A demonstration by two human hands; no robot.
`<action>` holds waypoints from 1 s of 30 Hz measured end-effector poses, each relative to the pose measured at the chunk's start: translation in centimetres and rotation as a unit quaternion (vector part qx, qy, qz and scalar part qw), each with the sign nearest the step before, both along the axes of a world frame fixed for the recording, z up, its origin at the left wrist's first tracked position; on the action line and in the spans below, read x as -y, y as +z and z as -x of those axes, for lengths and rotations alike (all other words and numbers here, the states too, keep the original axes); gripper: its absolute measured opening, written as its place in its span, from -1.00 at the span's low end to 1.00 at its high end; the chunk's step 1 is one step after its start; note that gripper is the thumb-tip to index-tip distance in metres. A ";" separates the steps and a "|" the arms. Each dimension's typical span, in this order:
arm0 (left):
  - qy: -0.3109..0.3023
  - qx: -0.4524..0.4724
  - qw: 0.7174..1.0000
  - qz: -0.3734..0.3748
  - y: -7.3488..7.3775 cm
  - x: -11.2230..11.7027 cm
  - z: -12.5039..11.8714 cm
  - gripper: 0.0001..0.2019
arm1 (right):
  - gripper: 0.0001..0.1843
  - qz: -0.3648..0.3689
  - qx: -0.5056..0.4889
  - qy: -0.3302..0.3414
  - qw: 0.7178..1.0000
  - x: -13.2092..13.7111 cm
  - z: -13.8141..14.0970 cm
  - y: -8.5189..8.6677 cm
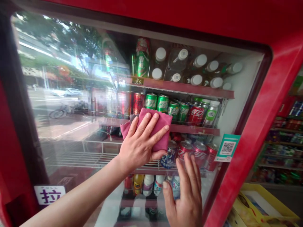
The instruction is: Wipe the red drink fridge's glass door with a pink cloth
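My left hand presses a pink cloth flat against the glass door of a red drinks fridge. Its fingers are spread over the cloth, near the middle of the pane. My right hand lies flat on the glass lower down and to the right, fingers together and pointing up, holding nothing. Behind the glass stand green and red cans on a shelf, with white-capped bottles on the shelf above.
A teal QR sticker is stuck at the glass's right edge. A white pull label sits at the lower left. The glass reflects a street with trees. Shop shelves and a yellow box are to the right.
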State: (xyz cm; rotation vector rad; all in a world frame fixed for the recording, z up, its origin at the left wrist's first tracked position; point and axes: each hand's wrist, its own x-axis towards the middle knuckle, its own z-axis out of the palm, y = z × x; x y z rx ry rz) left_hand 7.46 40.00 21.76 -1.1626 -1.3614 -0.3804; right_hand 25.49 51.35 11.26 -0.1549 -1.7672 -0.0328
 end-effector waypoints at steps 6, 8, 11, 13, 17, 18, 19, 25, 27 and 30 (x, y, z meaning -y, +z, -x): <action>0.008 0.008 1.000 -0.002 -0.6 2.6 1.7 -0.05 | -0.29 -0.019 0.011 0.009 1.000 1.1 1.1 -0.4; 0.010 0.010 1.000 -0.004 -0.8 3.5 2.4 -0.05 | -0.29 -0.024 0.013 0.012 1.000 1.6 1.5 -0.4; 0.011 0.015 1.000 -0.004 -1.1 5.0 3.3 -0.04 | -0.29 -0.028 0.013 0.017 0.999 2.6 1.9 -0.3; 0.013 0.017 1.000 -0.005 -1.2 5.9 3.9 -0.04 | -0.31 -0.026 0.015 0.019 0.999 3.4 2.2 -0.2; 0.016 0.017 1.000 -0.008 -1.5 7.7 5.1 -0.05 | -0.32 -0.026 0.014 0.019 0.999 5.1 3.1 -0.3; 0.016 0.018 1.000 -0.009 -1.6 8.1 5.4 -0.05 | -0.32 -0.027 0.013 0.019 0.999 5.4 3.4 -0.4; 0.016 0.018 1.000 -0.009 -1.7 8.5 5.7 -0.06 | -0.32 -0.027 0.012 0.020 0.999 5.8 3.6 -0.5; 0.019 0.020 1.000 -0.010 -2.2 10.8 7.3 -0.08 | -0.31 -0.024 0.021 0.019 0.999 7.8 5.1 -1.1; 0.020 0.020 1.000 -0.012 -2.3 11.5 7.7 -0.08 | -0.31 -0.023 0.023 0.020 0.999 8.4 5.5 -1.3; 0.020 0.021 0.999 -0.016 -2.6 12.6 8.5 -0.08 | -0.32 -0.024 0.024 0.022 0.999 9.5 6.1 -1.6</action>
